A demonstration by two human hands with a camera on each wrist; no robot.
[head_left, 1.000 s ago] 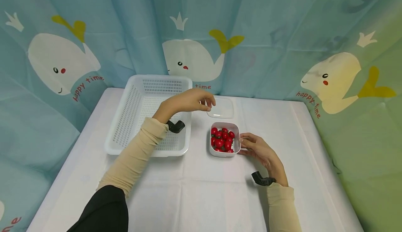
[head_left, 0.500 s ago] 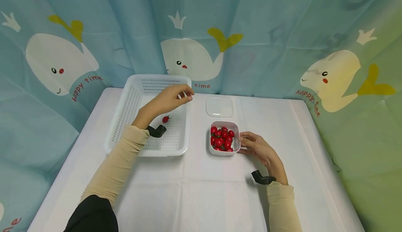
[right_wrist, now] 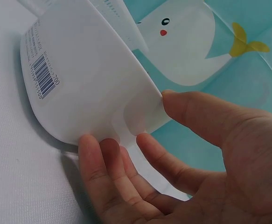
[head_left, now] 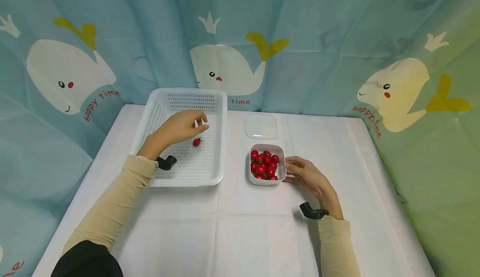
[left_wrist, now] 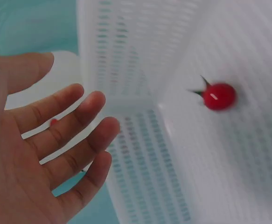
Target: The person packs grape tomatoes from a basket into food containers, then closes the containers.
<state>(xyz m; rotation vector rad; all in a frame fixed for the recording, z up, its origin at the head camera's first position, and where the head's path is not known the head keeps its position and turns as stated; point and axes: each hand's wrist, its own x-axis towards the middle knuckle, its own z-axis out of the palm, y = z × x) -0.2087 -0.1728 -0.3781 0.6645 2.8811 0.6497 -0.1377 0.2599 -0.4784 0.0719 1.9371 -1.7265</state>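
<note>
A white perforated basket (head_left: 221, 160) stands on the table, and a single cherry tomato (head_left: 196, 142) with a green stem lies on its floor. My left hand (head_left: 180, 128) hovers over the basket, its fingers loosely spread and holding nothing; in the left wrist view the cherry tomato (left_wrist: 219, 97) is apart from it. To the right is a small white container (head_left: 267, 183) with several cherry tomatoes (head_left: 260, 169) inside. My right hand (head_left: 310, 180) touches the container's right side. In the right wrist view its fingertips rest against the outer wall and the thumb is at the rim.
A clear, flat lid (head_left: 261, 127) lies behind the container, right of the basket. A white cloth (head_left: 255, 239) covers the table. A curtain with printed whales (head_left: 315, 81) hangs along the table's back and sides.
My left hand has moved left from near the lid, across the basket. The cherry tomato on the basket floor has come into view. My right hand stays at the container.
</note>
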